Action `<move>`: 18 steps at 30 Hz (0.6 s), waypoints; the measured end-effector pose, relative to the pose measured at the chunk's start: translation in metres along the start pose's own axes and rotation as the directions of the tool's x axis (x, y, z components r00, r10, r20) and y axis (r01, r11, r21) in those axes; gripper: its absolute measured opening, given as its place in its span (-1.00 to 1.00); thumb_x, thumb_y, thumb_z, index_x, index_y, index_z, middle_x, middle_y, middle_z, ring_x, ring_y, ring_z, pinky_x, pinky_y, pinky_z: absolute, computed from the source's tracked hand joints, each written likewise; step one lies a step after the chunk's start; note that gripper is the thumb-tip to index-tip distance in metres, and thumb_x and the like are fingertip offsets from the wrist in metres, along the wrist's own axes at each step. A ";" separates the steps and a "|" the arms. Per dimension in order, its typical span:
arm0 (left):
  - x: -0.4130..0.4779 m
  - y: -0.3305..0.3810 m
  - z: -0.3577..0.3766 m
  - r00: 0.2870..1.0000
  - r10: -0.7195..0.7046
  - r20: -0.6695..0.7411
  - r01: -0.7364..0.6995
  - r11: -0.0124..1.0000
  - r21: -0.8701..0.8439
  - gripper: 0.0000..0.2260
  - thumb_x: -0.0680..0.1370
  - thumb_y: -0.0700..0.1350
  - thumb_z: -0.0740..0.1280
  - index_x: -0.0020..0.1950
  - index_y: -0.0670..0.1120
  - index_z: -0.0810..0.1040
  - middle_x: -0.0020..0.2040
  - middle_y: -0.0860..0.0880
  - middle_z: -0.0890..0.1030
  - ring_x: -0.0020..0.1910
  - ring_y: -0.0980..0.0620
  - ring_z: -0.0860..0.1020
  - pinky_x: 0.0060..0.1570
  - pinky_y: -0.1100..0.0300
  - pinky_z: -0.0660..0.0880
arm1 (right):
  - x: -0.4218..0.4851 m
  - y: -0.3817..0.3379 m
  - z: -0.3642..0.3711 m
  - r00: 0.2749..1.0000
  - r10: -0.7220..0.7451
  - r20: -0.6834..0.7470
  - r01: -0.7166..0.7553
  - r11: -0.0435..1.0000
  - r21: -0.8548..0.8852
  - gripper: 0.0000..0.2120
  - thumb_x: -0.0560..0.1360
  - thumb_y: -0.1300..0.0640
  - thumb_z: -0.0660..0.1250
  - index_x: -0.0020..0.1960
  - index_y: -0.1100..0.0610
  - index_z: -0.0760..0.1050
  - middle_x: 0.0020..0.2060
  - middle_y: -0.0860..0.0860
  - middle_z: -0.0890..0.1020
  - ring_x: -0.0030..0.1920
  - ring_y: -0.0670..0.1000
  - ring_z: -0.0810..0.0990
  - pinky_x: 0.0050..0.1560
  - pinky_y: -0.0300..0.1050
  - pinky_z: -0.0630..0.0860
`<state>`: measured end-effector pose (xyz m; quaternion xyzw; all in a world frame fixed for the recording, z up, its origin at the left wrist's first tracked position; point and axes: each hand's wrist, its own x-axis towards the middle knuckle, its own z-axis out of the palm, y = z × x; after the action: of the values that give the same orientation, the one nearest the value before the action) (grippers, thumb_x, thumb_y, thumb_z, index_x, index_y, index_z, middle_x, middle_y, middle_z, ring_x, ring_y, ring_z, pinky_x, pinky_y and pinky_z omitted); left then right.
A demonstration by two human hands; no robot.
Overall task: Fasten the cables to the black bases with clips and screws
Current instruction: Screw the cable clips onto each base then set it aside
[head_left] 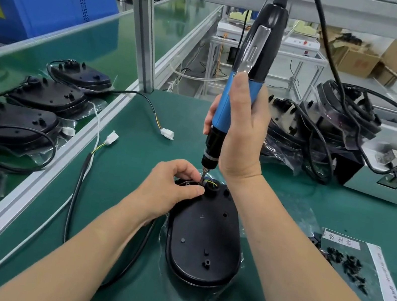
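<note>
The driver (240, 86) is gripped upright in the right hand (244, 134), its bit set at the far end of the base (203, 238) lying on the mat (186, 121); the cable (74, 197) is pinched there by the left hand (172, 189), seemingly to keep it seated for screwing

Factory assy line, green conveyor belt (87, 51), alu frame (145, 40), hung elec screwdriver (258, 54), cardboard boxes (356, 62)

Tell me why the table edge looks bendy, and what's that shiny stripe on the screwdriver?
Head view: the wide-angle lens bows straight lines, so the aluminium rail curves; the stripe is light glaring off the metal lever of the screwdriver; lighting is even, with only a faint shadow beside the black base.
</note>
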<state>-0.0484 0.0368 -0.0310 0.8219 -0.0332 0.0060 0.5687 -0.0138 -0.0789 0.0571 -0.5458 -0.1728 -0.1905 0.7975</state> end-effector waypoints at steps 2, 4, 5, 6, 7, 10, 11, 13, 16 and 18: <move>0.000 0.000 0.000 1.000 0.000 0.001 0.000 1.000 0.007 -0.85 0.40 -0.19 0.54 -0.19 0.00 0.60 -0.19 0.06 0.60 -0.23 0.23 0.50 -0.17 0.48 0.39 | 0.001 -0.001 0.000 1.000 0.007 0.012 -0.007 1.000 -0.006 -0.70 0.50 -0.18 0.30 -0.10 0.05 0.40 -0.37 0.09 0.49 -0.46 0.09 0.45 -0.44 -0.04 0.42; 0.000 0.001 0.000 1.000 -0.001 0.002 0.001 1.000 0.003 -0.85 0.40 -0.19 0.54 -0.19 -0.01 0.60 -0.19 0.06 0.60 -0.24 0.25 0.49 -0.18 0.48 0.38 | 0.001 -0.002 -0.001 0.999 0.017 0.037 -0.017 1.000 -0.004 -0.72 0.50 -0.17 0.31 -0.10 0.04 0.40 -0.36 0.09 0.49 -0.45 0.09 0.45 -0.43 -0.05 0.41; 0.000 0.001 0.000 1.000 -0.001 0.002 0.001 1.000 -0.003 -0.85 0.40 -0.20 0.54 -0.19 -0.02 0.60 -0.19 0.05 0.60 -0.23 0.24 0.50 -0.18 0.48 0.39 | 0.000 -0.001 -0.002 0.998 0.023 0.061 -0.023 1.000 -0.001 -0.72 0.50 -0.17 0.32 -0.11 0.04 0.40 -0.36 0.09 0.49 -0.44 0.09 0.44 -0.43 -0.06 0.41; -0.001 0.001 0.000 1.000 0.001 0.002 -0.001 1.000 -0.008 -0.86 0.40 -0.21 0.53 -0.18 -0.04 0.60 -0.19 0.04 0.60 -0.22 0.22 0.50 -0.17 0.48 0.40 | -0.002 0.000 -0.003 0.995 0.030 0.090 -0.030 1.000 -0.006 -0.72 0.49 -0.16 0.32 -0.11 0.04 0.40 -0.36 0.10 0.48 -0.44 0.09 0.44 -0.43 -0.06 0.41; -0.001 0.001 0.001 1.000 0.005 0.001 -0.005 1.000 -0.015 -0.86 0.40 -0.22 0.53 -0.18 -0.05 0.61 -0.19 0.02 0.61 -0.21 0.20 0.51 -0.16 0.47 0.41 | -0.005 0.003 -0.004 0.993 0.035 0.113 -0.033 0.999 -0.020 -0.71 0.48 -0.15 0.33 -0.11 0.07 0.39 -0.35 0.12 0.48 -0.43 0.09 0.44 -0.43 -0.06 0.40; -0.001 0.001 0.000 1.000 0.019 0.013 -0.018 0.999 -0.046 -0.87 0.40 -0.24 0.52 -0.17 -0.09 0.61 -0.19 -0.01 0.62 -0.23 0.20 0.51 -0.16 0.45 0.43 | -0.011 0.005 -0.007 0.993 0.021 0.119 -0.019 1.000 -0.019 -0.68 0.48 -0.13 0.34 -0.09 0.12 0.38 -0.36 0.12 0.48 -0.42 0.09 0.45 -0.43 -0.04 0.41; 0.000 0.001 0.000 1.000 0.026 0.016 -0.025 0.999 -0.048 -0.87 0.40 -0.24 0.52 -0.17 -0.10 0.61 -0.19 -0.01 0.61 -0.24 0.21 0.51 -0.15 0.46 0.43 | -0.010 0.003 -0.007 0.993 0.009 0.115 -0.010 1.000 0.003 -0.70 0.49 -0.13 0.34 -0.08 0.11 0.39 -0.36 0.11 0.49 -0.42 0.09 0.45 -0.43 -0.04 0.42; 0.000 0.000 0.000 1.000 0.027 0.012 -0.027 0.999 -0.031 -0.87 0.40 -0.23 0.53 -0.18 -0.09 0.60 -0.20 0.02 0.61 -0.23 0.23 0.50 -0.13 0.46 0.42 | -0.005 -0.003 -0.007 0.994 -0.005 0.106 0.001 0.999 0.034 -0.69 0.50 -0.13 0.32 -0.07 0.11 0.40 -0.35 0.09 0.50 -0.43 0.08 0.46 -0.44 -0.06 0.42; -0.001 0.000 0.000 1.000 0.026 0.007 -0.026 1.000 -0.007 -0.86 0.39 -0.22 0.53 -0.19 -0.05 0.60 -0.21 0.05 0.59 -0.23 0.23 0.49 -0.12 0.44 0.40 | -0.001 -0.007 -0.005 0.997 0.000 0.077 -0.005 0.998 0.062 -0.67 0.50 -0.13 0.31 -0.08 0.14 0.37 -0.35 0.09 0.49 -0.44 0.08 0.45 -0.44 -0.06 0.41; 0.001 0.001 -0.001 0.999 0.032 0.008 -0.032 0.999 0.003 -0.84 0.39 -0.22 0.53 -0.21 -0.03 0.59 -0.22 0.06 0.58 -0.23 0.23 0.48 -0.12 0.43 0.40 | -0.002 -0.005 -0.004 0.998 0.005 0.059 -0.010 0.997 0.081 -0.68 0.51 -0.13 0.29 -0.09 0.13 0.36 -0.35 0.10 0.48 -0.44 0.08 0.44 -0.44 -0.06 0.41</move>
<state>-0.0480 0.0369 -0.0300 0.8221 -0.0487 0.0120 0.5671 -0.0177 -0.0838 0.0585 -0.5191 -0.2019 -0.1642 0.8142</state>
